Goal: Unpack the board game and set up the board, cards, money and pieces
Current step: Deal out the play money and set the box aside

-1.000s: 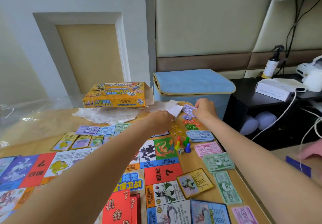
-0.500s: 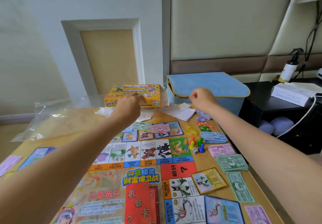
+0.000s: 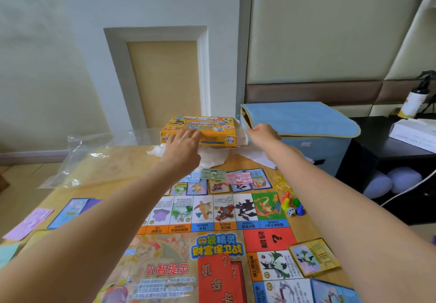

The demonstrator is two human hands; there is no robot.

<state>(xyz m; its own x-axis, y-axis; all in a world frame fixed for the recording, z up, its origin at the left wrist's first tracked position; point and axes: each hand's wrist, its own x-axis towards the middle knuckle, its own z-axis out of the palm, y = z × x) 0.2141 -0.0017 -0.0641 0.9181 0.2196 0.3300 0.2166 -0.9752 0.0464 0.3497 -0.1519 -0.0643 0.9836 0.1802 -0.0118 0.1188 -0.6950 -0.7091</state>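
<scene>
On the wooden table [image 3: 113, 168] the colourful game board [image 3: 212, 243] lies flat near me; my left hand [image 3: 182, 145], fingers loosely spread, touches the front of the yellow cardboard game box [image 3: 212, 128] at the far edge; my right hand [image 3: 263, 135] pinches white paper [image 3: 243, 136] beside it.

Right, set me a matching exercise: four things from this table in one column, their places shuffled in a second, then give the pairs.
Things:
1. game box
2. dice
3. clear plastic bag
4. yellow-bordered card

Places:
A. far left of the table, past the board
B. far edge of the table, by the left hand
C. beside the coloured pawns, off the board's right edge
D. near right, partly over the board's right edge

Pairs: 1-B, 2-C, 3-A, 4-D
</scene>
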